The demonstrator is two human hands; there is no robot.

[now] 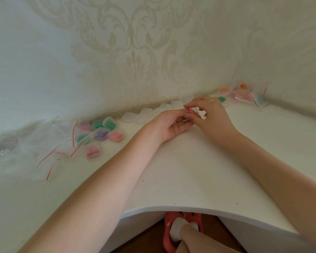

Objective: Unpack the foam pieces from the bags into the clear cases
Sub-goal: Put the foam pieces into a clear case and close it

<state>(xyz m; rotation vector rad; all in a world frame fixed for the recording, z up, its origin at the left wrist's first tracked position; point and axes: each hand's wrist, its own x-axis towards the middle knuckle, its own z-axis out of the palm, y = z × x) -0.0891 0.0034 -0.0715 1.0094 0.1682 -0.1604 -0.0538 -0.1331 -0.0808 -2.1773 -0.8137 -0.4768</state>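
Pink foam piece (192, 111) pinched between left hand (173, 123) and right hand (211, 114), mid-bench, white bench (190, 170); filled clear cases (106, 132) far left.

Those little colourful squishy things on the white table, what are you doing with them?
A person is holding a small pink foam piece between both hands: the left hand and right hand pinch it together over the white table. On the left lie small clear plastic cases already filled with pink, green and purple foam, beside clear red-striped bags. A row of unfilled clear cases waits along the wall.
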